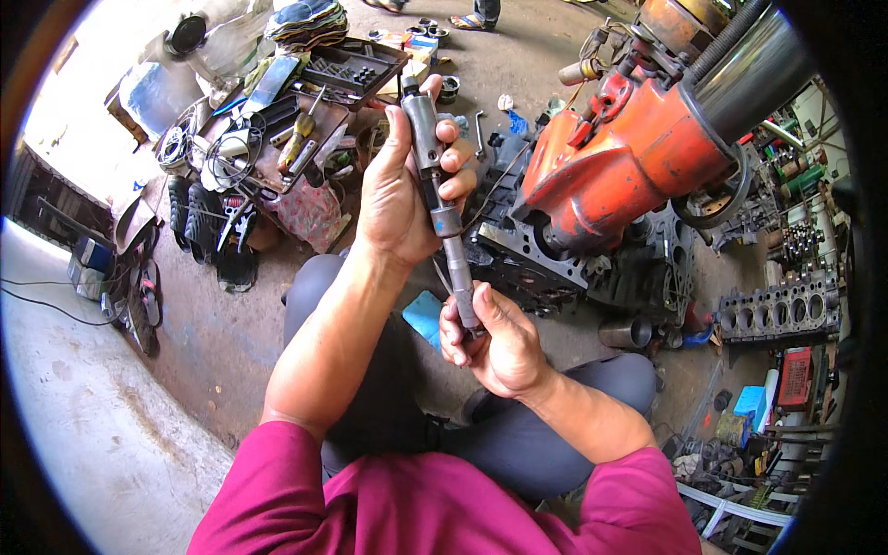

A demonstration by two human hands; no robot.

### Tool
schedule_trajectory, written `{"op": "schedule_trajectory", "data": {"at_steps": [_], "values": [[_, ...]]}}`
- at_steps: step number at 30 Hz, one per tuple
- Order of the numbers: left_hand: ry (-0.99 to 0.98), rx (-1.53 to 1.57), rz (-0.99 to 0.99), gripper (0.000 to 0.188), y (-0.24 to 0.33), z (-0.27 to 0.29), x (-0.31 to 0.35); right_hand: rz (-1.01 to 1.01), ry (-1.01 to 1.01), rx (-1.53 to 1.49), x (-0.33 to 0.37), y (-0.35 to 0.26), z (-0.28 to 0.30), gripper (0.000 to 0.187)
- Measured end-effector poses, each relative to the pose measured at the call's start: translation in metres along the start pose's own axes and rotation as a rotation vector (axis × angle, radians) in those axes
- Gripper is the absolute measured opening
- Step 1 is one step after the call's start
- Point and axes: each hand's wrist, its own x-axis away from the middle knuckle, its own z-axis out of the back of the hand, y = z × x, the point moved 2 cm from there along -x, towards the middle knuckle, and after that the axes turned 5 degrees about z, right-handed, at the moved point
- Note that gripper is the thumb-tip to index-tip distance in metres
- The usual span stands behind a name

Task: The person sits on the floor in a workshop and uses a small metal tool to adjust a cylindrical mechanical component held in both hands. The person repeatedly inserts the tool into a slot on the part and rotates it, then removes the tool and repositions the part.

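Note:
I hold a long stepped metal tool (425,134) in front of my chest, tilted with its upper end to the left. Its wide grey cylinder has round holes and a blue mark near a collar. Below this a narrower grey barrel (458,273) runs down, resembling a micrometer sleeve. My left hand (398,203) wraps round the wide upper part, thumb on one side and fingers on the other. Lower and to the right, my right hand (504,347) pinches the barrel's bottom end, and its fingers partly hide that end.
An orange-red machine (610,166) with a shiny column stands on an engine block (536,259) at right. Another block (782,313) lies farther right. At upper left, a cluttered stand carries a screwdriver (301,134), cables and a tool case (356,69). A person's feet (472,22) show at the top.

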Motion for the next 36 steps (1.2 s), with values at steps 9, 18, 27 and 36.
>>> {"op": "schedule_trajectory", "data": {"at_steps": [9,18,27,36], "values": [[-0.055,0.055,0.029,0.058,0.0003,0.0016,-0.0018,0.0,-0.002,-0.058,0.0006,0.0016,-0.0009,0.044],[-0.025,0.016,0.009,0.059,-0.0013,-0.0013,0.0004,-0.014,-0.013,-0.023,0.0014,0.0012,-0.0007,0.049],[-0.071,0.036,0.034,0.057,-0.0002,0.0031,-0.0007,-0.01,-0.012,-0.023,0.0006,0.0031,0.0002,0.051],[-0.001,-0.063,-0.011,0.061,-0.0003,-0.0008,0.0013,-0.016,-0.011,-0.014,0.0013,0.0018,-0.0006,0.051]]}}
